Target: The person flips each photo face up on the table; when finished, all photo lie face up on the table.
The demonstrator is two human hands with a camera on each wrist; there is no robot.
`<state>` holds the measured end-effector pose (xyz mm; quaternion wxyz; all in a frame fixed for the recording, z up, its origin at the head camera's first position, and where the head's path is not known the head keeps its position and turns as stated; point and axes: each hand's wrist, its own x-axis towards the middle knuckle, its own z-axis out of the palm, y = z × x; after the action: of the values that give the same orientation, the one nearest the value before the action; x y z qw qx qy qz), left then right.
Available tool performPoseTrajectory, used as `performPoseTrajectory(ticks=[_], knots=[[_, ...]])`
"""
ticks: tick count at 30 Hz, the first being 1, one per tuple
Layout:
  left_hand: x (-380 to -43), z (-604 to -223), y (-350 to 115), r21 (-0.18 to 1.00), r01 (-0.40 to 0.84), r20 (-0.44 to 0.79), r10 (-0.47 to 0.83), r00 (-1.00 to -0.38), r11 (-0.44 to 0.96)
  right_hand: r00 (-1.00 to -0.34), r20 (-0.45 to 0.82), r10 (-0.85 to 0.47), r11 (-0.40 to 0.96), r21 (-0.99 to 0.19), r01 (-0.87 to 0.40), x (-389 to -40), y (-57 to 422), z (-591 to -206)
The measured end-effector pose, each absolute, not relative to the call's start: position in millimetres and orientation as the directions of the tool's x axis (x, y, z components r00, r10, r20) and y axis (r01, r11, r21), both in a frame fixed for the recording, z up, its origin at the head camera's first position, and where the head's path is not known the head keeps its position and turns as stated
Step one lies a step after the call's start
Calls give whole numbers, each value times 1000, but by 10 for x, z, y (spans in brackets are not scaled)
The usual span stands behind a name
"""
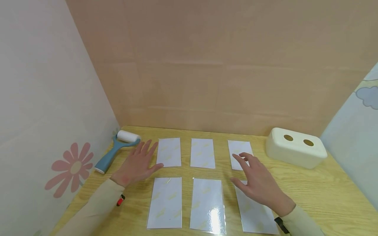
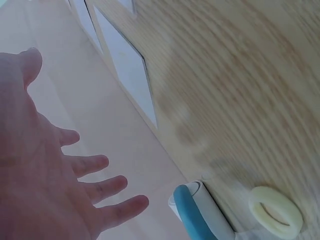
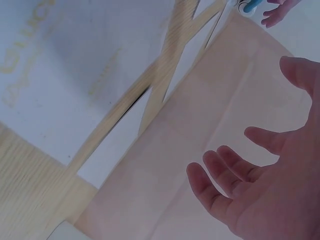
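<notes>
My left hand (image 1: 138,165) hovers with fingers spread over the left part of the table, between the lint roller (image 1: 110,158) and the back-left white card (image 1: 169,152). The roller has a blue handle and a white roll. In the left wrist view, a pale yellow oval ring (image 2: 287,225) lies near it. My right hand (image 1: 260,181), fingers bent loosely with nothing between them, is over the back-right card (image 1: 237,146) and the front-right card (image 1: 255,216), partly covering both. Faint yellow printing shows on the front-right card (image 3: 100,45) in the right wrist view.
Between the hands lie the back-middle card (image 1: 202,153), front-middle card (image 1: 207,205) and front-left card (image 1: 165,203), in two rows. A cream box (image 1: 295,149) with two round holes stands at the back right. A tan wall covering (image 1: 206,82) closes off the back.
</notes>
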<state>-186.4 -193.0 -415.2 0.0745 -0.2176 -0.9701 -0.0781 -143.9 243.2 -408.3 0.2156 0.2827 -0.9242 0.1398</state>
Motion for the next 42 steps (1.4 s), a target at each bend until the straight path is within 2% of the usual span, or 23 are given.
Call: performPoseTrajectory(ticks=[42], knots=[[-2178, -4256, -1816, 186, 394, 54, 391, -919, 900, -751, 366, -550, 753, -173, -635, -1770, 1792, -4189]])
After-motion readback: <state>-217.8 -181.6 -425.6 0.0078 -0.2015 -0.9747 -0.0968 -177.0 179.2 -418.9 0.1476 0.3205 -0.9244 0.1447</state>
